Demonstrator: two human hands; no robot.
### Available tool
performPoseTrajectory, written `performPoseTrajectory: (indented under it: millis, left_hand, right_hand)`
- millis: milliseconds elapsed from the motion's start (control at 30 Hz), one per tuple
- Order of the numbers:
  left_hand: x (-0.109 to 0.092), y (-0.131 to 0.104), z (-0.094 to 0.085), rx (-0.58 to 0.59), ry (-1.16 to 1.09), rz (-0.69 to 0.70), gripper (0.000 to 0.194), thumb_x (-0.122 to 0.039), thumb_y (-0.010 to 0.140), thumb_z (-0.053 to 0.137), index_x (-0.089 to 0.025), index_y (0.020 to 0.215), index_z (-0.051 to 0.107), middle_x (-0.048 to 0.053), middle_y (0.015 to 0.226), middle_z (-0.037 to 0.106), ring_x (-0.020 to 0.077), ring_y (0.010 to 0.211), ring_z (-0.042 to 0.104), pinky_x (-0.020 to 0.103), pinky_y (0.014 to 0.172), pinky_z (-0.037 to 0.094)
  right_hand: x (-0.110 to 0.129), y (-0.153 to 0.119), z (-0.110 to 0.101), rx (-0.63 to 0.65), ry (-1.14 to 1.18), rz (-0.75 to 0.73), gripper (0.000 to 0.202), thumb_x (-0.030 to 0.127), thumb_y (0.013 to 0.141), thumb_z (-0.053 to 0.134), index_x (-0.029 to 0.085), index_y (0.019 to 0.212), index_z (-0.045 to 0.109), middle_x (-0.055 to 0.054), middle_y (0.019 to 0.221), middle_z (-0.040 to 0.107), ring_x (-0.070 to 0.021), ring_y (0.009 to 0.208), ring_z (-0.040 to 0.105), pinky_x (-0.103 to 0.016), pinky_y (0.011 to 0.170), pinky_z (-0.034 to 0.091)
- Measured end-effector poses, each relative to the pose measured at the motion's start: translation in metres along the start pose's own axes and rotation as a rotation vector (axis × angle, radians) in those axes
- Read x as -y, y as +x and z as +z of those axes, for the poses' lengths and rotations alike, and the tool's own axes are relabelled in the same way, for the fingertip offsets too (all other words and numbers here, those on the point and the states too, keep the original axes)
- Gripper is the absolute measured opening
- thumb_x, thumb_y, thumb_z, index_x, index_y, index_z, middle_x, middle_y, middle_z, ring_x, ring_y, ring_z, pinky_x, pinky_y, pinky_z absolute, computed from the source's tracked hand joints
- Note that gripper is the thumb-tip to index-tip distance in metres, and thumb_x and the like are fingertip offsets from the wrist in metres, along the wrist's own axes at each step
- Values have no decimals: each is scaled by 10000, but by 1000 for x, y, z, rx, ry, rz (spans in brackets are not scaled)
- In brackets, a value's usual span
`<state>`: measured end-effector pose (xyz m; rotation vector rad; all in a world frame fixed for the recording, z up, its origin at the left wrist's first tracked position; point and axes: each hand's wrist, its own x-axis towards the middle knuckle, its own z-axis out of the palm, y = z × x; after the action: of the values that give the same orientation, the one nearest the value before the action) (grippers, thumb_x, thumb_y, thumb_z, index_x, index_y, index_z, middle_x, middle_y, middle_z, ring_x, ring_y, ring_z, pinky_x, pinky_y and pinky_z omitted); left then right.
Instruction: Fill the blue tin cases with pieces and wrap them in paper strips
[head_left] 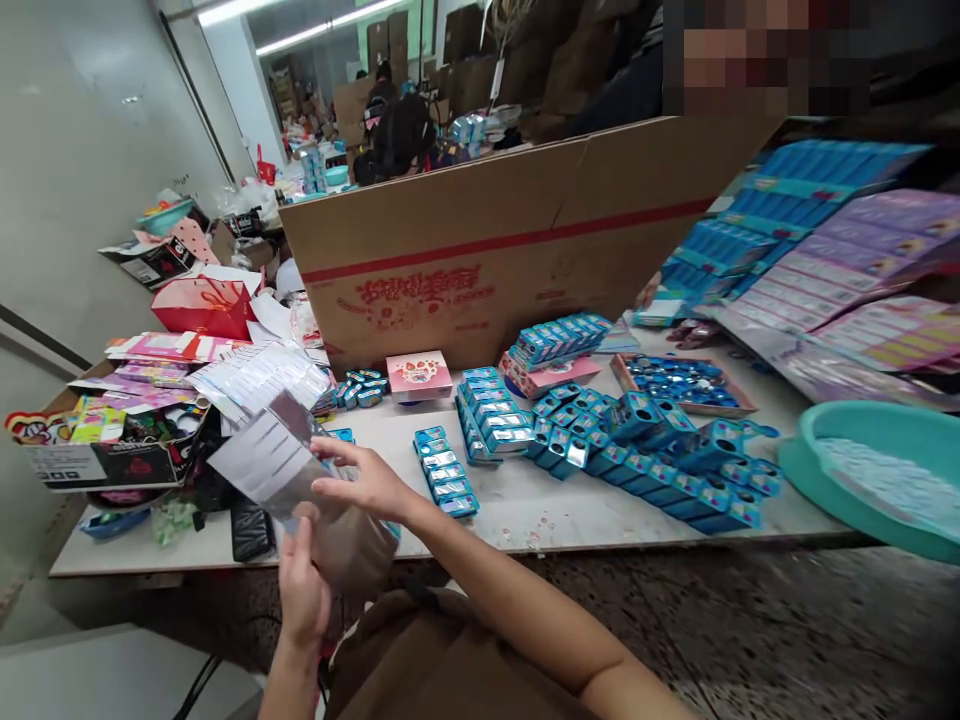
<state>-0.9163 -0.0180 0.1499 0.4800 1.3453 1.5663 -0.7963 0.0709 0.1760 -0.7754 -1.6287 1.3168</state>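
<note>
Low on the left side of the head view, my left hand (304, 580) pinches a clear plastic bag (349, 550) between thumb and fingers. White printed stripes or a label show on the bag's upper part, which tilts to the left. My right hand (367, 482) is at the bag's upper right edge, its fingers stretched and apart; whether they touch the film is hard to tell. Partly hidden behind the right hand are some small blue boxes (343, 436). To the right, a short row of blue boxes (445, 472) lies on the white table (495, 510).
More blue boxes (660, 475) spread across the table's right half, beside a tray of small blue items (679, 383) and a turquoise basin (817, 450). A pink box (420, 376) stands before an upright cardboard sheet (480, 240). Papers (262, 380) and a filled carton (112, 465) crowd the left.
</note>
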Motion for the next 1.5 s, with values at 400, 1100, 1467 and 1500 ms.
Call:
performPoseTrajectory:
  millis: [400, 1100, 1467, 1500]
  left_hand:
    - [-74, -2, 3, 34, 1067, 899, 805, -434, 582, 768, -160, 1275, 462, 164, 1310, 479, 316, 1250, 404, 461, 1028, 341]
    - [-36, 3, 26, 246, 384, -254, 525, -422, 445, 826, -131, 821, 605, 20, 591, 640, 136, 447, 572, 237, 427, 468]
    - [-27, 19, 17, 299, 518, -157, 414, -438, 553, 768, -145, 816, 639, 15, 609, 633, 129, 480, 553, 217, 443, 433]
    - [-26, 26, 17, 324, 581, -97, 372, -426, 570, 757, -148, 796, 656, 23, 626, 642, 131, 502, 555, 210, 450, 426]
  right_hand:
    - [21, -33, -47, 455, -190, 68, 184, 265, 845, 531, 136, 860, 661, 9, 724, 653, -108, 660, 551, -186, 604, 394]
    - [-7, -96, -30, -104, -891, -256, 354, 279, 904, 488, 187, 1237, 566, -108, 1251, 585, -228, 1163, 537, -401, 1019, 429]
    - [-16, -91, -27, -199, -776, -252, 195, 235, 869, 525, 219, 1006, 663, -83, 1144, 636, -201, 1081, 566, -380, 943, 458]
    - [-17, -90, -27, -207, -750, -228, 174, 233, 864, 529, 224, 965, 671, -79, 1097, 651, -199, 1045, 577, -376, 920, 465]
